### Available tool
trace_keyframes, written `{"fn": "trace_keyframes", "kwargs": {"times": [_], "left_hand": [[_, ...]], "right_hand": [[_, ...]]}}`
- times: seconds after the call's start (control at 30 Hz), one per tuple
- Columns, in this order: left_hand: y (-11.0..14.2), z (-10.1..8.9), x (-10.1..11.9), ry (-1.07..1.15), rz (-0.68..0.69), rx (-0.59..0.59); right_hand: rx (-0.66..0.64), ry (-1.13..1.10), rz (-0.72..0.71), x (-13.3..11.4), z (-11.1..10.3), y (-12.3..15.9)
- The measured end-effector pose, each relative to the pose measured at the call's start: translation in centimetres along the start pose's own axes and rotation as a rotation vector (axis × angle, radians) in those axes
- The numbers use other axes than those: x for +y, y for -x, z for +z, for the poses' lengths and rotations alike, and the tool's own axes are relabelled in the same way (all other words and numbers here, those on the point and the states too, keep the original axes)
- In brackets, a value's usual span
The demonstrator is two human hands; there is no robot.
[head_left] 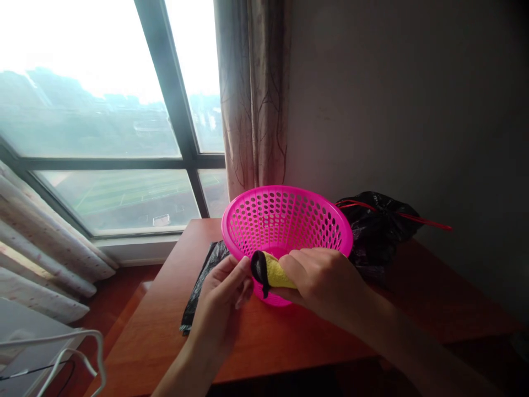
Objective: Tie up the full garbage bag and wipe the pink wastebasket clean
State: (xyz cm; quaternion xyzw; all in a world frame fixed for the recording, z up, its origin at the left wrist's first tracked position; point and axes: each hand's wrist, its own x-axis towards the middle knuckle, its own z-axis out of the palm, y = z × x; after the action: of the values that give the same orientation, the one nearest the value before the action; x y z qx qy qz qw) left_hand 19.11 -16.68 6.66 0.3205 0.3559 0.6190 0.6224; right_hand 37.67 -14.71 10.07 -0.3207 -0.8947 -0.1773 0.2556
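Note:
A pink plastic basket (285,196) with rows of holes stands on the reddish-brown table (165,314), its open top tilted towards me. At its near left rim, my left hand (225,286) pinches the edge between thumb and fingers. My right hand (322,273) is wrapped round a folded yellow cleaning cloth (278,271) with black edging and a grey inner side. The cloth is at the basket's near rim, just right of my left fingertips. Both hands and the cloth hide part of the basket's front wall.
Behind the basket on the right lies a black plastic bag (372,226) with a red drawstring. Flat black plastic (202,286) lies to the left. A window (182,160), curtains (256,99) and a wall border the table. White tubing (99,353) stands at lower left.

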Motion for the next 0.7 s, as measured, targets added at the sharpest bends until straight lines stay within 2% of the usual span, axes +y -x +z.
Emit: {"fn": "trace_keyframes", "kwargs": {"times": [0.27,0.5,0.7], "left_hand": [[-2.9,-1.5,1.8,0.13,0.001,-0.013],[-6.5,-2.3,3.7,0.212,-0.084,0.022],[-7.2,-2.4,3.1,0.174,0.04,0.003]], "right_hand": [[-0.007,-0.077,-0.072,1.9,-0.3,1.5],[-0.046,-0.175,-0.119,3.5,-1.1,2.4],[-0.021,-0.148,-0.079,3.3,-0.6,2.2]]}}
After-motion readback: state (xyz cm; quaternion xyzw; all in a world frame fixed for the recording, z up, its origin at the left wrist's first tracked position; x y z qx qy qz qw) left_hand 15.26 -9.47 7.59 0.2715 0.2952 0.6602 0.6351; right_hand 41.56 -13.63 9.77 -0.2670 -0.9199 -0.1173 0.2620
